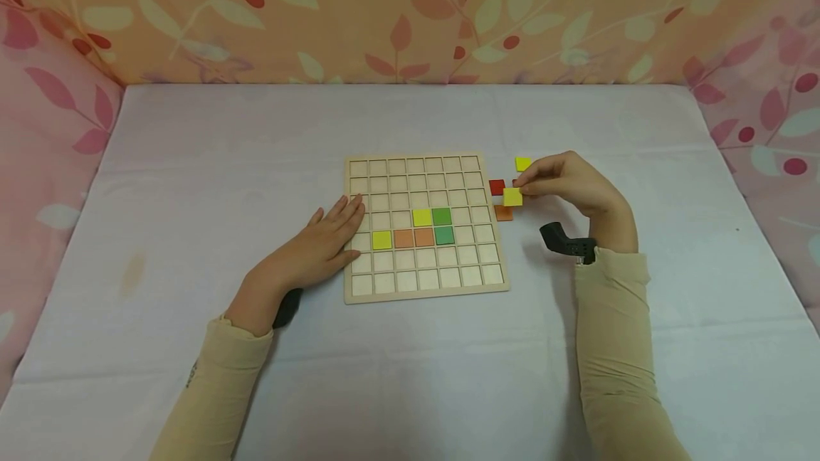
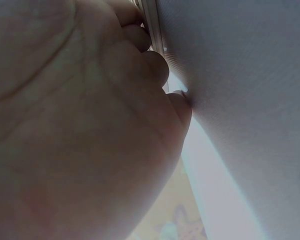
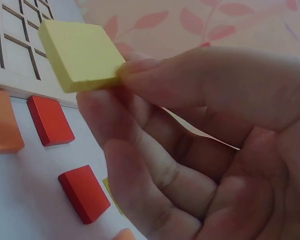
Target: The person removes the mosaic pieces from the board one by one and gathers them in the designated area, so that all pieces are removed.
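Observation:
My right hand (image 1: 566, 180) pinches a yellow square tile (image 3: 82, 55) between thumb and fingertips, raised over the loose tiles just right of the board. The left hand (image 1: 323, 244) lies with straight fingers on the left rim of the wooden grid board (image 1: 426, 297); in the left wrist view its palm (image 2: 75, 130) fills much of the picture. Set in the grid cells are a yellow tile (image 1: 421, 218) beside a green tile (image 1: 442, 216). In the row below are another yellow tile (image 1: 381, 240), two orange tiles (image 1: 424, 237) and a second green tile (image 1: 444, 235).
Loose on the white tabletop (image 1: 416, 375), right of the board, are a red tile (image 1: 497, 187), an orange tile (image 1: 504, 213) and a yellow tile (image 1: 523, 163). A second red tile (image 3: 84, 194) shows near the fingers in the right wrist view. Floral cloth (image 1: 410, 13) surrounds the table.

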Demonstrator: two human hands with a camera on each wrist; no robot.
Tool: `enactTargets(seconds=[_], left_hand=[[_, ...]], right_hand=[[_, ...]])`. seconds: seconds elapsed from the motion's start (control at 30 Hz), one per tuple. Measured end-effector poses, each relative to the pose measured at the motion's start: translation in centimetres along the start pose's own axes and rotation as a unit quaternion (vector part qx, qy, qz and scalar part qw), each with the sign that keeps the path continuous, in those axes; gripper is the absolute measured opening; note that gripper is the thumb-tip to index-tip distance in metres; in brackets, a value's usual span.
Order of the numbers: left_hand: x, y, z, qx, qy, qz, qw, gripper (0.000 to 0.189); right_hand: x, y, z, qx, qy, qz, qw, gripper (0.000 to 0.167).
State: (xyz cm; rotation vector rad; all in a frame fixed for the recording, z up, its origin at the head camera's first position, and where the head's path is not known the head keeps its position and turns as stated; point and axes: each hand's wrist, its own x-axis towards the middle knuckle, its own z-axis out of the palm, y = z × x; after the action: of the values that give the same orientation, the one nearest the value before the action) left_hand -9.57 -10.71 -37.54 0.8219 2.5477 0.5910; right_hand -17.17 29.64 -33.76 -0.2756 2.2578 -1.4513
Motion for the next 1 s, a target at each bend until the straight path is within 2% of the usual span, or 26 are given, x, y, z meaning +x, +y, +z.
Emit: enactTargets(seconds=[0.3,0.47,1.0], left_hand=[[0.0,0.0,0.0,-0.001,0.000,0.000,1.0000,0.070],[0.0,0.0,0.0,-0.002,-0.001,-0.001,1.0000,0.070],[0.0,-0.2,0.2,-0.001,0.001,0.000,1.0000,0.070]], right_hand=[[-0.4,0.2,-0.5,-0.045,0.004,0.027,0.9986,0.016],[-0.5,0.2,-0.6,-0.058,0.006,0.050,0.9970,0.015],[-0.6,1.0,-1.2,-0.105,-0.008,0.088,0.9905,0.016]])
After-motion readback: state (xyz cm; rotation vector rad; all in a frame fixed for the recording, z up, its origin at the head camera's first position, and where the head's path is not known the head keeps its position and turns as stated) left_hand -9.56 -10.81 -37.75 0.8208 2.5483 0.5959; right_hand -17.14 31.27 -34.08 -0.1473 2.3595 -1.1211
